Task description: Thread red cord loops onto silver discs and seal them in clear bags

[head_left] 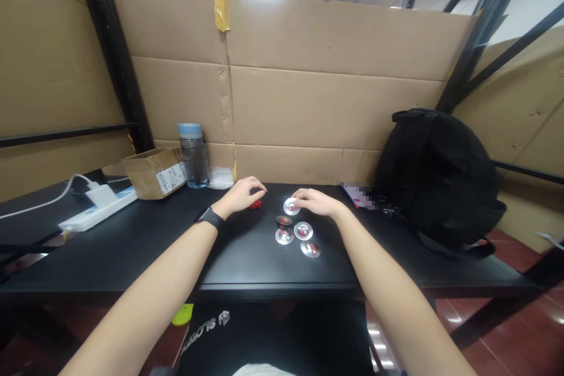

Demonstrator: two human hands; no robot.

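My right hand [318,202] has its fingertips closed on the edge of a shiny round metal disc [289,207], shaped like a small cymbal with red at its centre. Nearer to me lie more such discs: a darker-looking one [284,221], one below it [284,237], one to its right [304,231] and the nearest [311,248]. My left hand [243,194], a black watch on its wrist, is bent with thumb and forefinger tips together; whatever they pinch, if anything, is too small to make out. Just beneath it sits a small red item [255,204], partly covered.
On the black table [247,267] stand an open cardboard box [152,173], a water bottle [194,158] and a clear plastic packet [221,177]. A power strip [99,210] lies at left. A phone-like object [352,192] and black backpack [436,182] are at right. Cardboard walls [286,100] close the back.
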